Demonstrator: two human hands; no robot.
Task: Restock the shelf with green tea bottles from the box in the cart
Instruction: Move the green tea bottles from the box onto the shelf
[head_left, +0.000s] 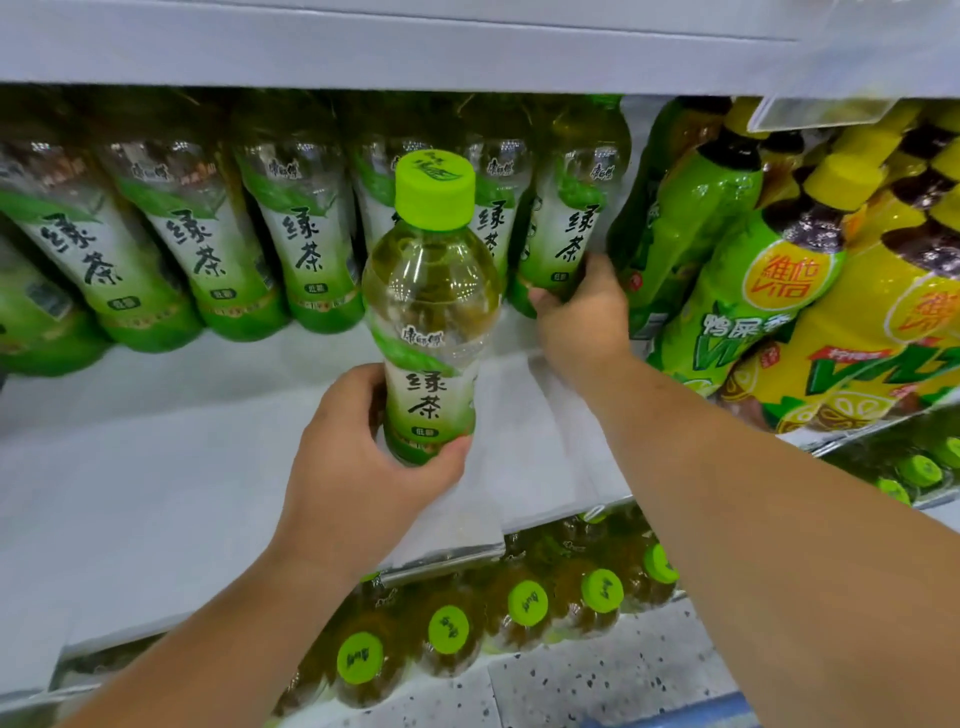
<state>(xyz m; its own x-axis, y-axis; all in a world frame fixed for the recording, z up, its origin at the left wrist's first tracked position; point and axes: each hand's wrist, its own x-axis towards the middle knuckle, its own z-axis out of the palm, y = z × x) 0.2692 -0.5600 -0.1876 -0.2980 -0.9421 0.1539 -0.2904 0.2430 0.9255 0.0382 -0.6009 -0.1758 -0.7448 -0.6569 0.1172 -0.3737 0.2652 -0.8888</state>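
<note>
**Setting a green tea bottle onto the shelf**

The step in hand appears to be the placing itself. The left grip (363, 467) is wrapping its thumb and fingers round the base of a green tea bottle (431, 312), holding it upright with its green cap up. The bottle is hanging over the bare front part of the shelf (156, 467), and whether its base is touching the board cannot be told.

The right grip (582, 317) is reaching deeper in, curling round the lower part of the end bottle (566, 228). That bottle is the last on the right of the back row (208, 239) of the same tea, just beside the lemon tea bottles (831, 312). It looks as though this grip is seating or straightening that bottle, though this is a judgement.

The back row is looking full across, while the front of the shelf is lying open, so the restock seems well short of done. The box and the cart are not in view.

The next move is probably calling for the carried bottle to go down in front of the back row, label outward, close against its neighbours. The right grip would need to let go and draw clear without tipping the end bottle.
</note>
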